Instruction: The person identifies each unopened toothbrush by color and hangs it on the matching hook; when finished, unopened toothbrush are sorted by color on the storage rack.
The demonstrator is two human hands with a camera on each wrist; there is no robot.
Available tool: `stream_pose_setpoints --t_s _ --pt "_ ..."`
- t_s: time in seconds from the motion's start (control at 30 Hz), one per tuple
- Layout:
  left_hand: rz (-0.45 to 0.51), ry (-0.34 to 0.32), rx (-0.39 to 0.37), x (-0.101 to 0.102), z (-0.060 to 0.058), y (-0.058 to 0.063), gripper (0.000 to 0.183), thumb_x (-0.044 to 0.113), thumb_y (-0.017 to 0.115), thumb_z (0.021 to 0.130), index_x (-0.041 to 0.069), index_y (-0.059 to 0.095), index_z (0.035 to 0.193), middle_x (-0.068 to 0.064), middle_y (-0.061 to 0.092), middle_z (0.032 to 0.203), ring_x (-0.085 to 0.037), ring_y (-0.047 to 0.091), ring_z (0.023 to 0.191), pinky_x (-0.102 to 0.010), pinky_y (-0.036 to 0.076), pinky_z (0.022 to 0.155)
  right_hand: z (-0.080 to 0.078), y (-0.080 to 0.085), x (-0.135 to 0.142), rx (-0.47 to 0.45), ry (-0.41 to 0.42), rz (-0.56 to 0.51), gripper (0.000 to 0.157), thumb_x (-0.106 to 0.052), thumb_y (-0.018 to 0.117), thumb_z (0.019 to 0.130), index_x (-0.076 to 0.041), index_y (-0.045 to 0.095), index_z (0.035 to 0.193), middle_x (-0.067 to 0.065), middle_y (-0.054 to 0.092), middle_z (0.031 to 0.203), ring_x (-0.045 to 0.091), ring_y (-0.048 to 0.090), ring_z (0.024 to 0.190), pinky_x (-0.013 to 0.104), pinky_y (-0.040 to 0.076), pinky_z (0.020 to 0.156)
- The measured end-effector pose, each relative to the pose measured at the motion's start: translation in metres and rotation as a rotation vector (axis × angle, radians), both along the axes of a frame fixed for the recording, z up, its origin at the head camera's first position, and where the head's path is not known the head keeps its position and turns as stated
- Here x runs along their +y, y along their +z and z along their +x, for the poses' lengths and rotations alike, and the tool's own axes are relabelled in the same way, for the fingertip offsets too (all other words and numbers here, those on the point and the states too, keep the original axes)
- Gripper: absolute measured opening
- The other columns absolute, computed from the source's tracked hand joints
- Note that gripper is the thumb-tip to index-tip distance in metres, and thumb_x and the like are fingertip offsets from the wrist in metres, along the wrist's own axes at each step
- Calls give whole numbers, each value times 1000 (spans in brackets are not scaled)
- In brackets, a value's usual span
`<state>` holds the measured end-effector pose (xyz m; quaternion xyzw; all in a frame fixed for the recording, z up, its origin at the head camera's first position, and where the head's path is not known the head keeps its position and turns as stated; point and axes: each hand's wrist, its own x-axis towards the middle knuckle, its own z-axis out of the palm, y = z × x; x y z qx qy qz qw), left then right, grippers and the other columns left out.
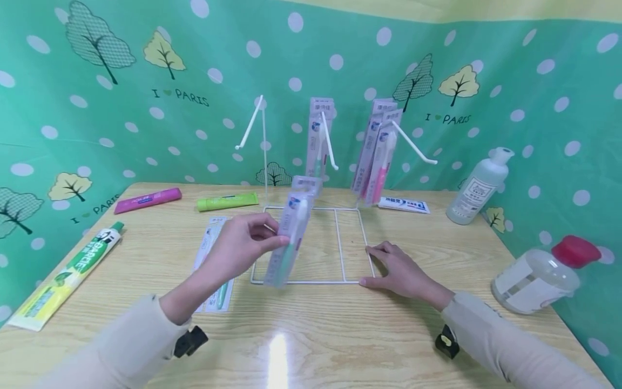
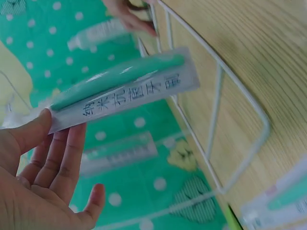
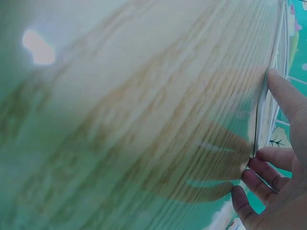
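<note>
My left hand [image 1: 243, 243] pinches a packaged toothbrush [image 1: 290, 237] with a green handle between thumb and fingers, above the base of a white wire rack [image 1: 338, 243]. In the left wrist view the same toothbrush pack [image 2: 124, 86] points away from the fingertips. At the base's front right corner, my right hand [image 1: 400, 273] holds the wire with thumb and fingers. One packaged toothbrush hangs at the middle prong [image 1: 329, 141] and several pink-handled packs [image 1: 379, 156] at the right prong [image 1: 413, 143]. Nothing hangs on the left prong [image 1: 250, 123]. Another toothbrush pack [image 1: 223, 300] lies partly hidden under my left arm.
Toothpaste tubes lie about: a magenta one [image 1: 148, 200], a lime one [image 1: 227, 202], a yellow-green one [image 1: 70, 275] and a white-blue one [image 1: 404, 205]. To the right stand a pump bottle [image 1: 478, 186] and a red-capped bottle [image 1: 534, 281]. A green patterned cloth [image 1: 194, 135] hangs behind.
</note>
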<state>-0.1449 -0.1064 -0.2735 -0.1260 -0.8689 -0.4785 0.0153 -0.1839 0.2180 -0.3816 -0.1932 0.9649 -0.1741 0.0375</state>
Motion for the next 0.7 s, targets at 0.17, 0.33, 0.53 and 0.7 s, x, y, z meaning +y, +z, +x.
stream_pose_setpoints --t_s 0.17,0.33,0.53,0.7 --pt "99 -68 26 18 9 5 9 17 73 76 10 67 78 1 68 78 -14 64 72 -32 53 70 1 2 -1 -3 2 0 88 -64 62 70 -7 43 135 7 47 122 27 46 111 45 42 91" --pt "147 -95 51 30 14 15 8 19 74 76 14 68 77 4 68 78 -13 65 72 -31 53 68 0 1 -1 10 6 6 88 -65 62 70 -8 43 135 7 47 122 27 46 110 44 42 90" --pt "204 -115 60 38 12 27 10 23 73 76 15 69 80 4 68 78 -12 65 72 -31 53 69 0 1 0 17 12 3 87 -63 63 70 -7 44 135 8 47 121 27 46 110 44 42 91" --pt "249 -121 26 40 11 33 13 23 72 77 12 69 82 1 68 80 -15 65 72 -35 53 70 1 4 -1 12 13 -3 85 -59 65 72 -6 43 135 9 47 121 28 46 111 44 41 92"
